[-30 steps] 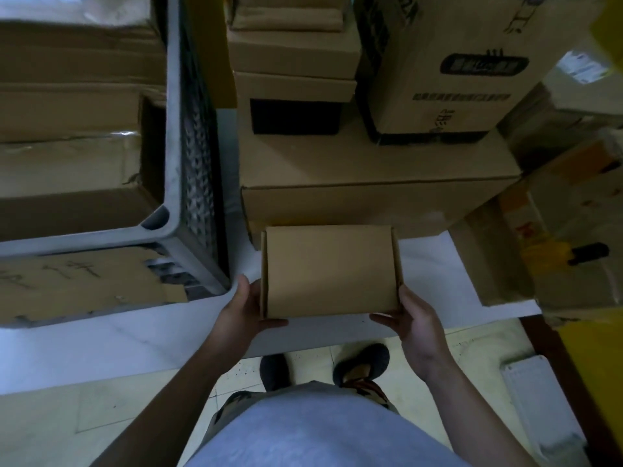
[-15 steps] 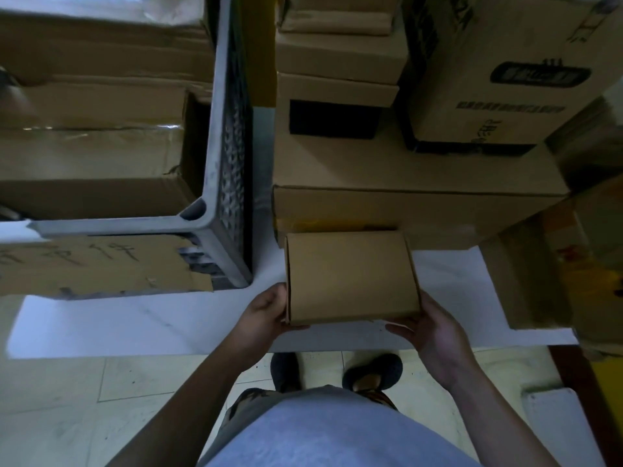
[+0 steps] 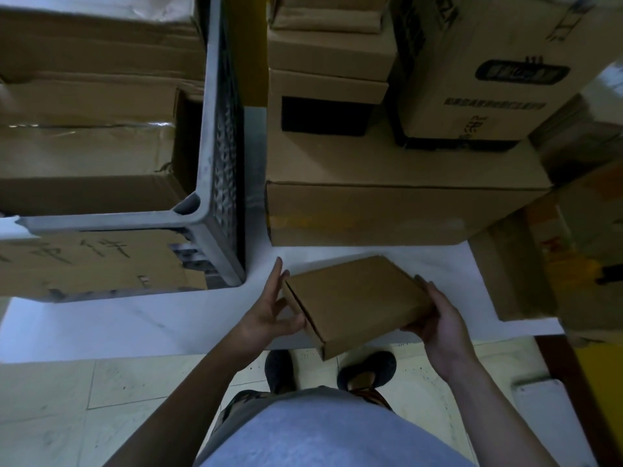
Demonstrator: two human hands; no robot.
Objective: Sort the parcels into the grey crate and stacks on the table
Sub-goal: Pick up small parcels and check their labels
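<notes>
Parcel in hand: a small cardboard box (image 3: 357,298), plain brown and closed, held between both hands at the front edge of the white table (image 3: 118,325).
Long axis: it runs left to right but skewed, the right end swung away from the person and the left end nearer.
Corners: one corner points at the large flat carton (image 3: 387,210) behind it, and the opposite corner juts past the table edge over the tiled floor (image 3: 50,399).
Faces: the broad top faces up, and the tucked end flap faces left toward the left hand.
Contact with table: cannot tell whether the box rests on it or is lifted.
Left hand (image 3: 269,315): spread, fingers (image 3: 278,274) straight along the box's left end, thumb pressed on the flap.
Right hand (image 3: 438,325): clasps the right end, fingers curled over the far edge, thumb under the near side.
Grey crate (image 3: 111,221): to the left on the table, near the box but apart, with cartons inside and a handwritten cardboard sheet (image 3: 84,261) on its front.
Stacks: smaller boxes (image 3: 327,55) and a printed carton (image 3: 488,62) sit on the flat carton.
</notes>
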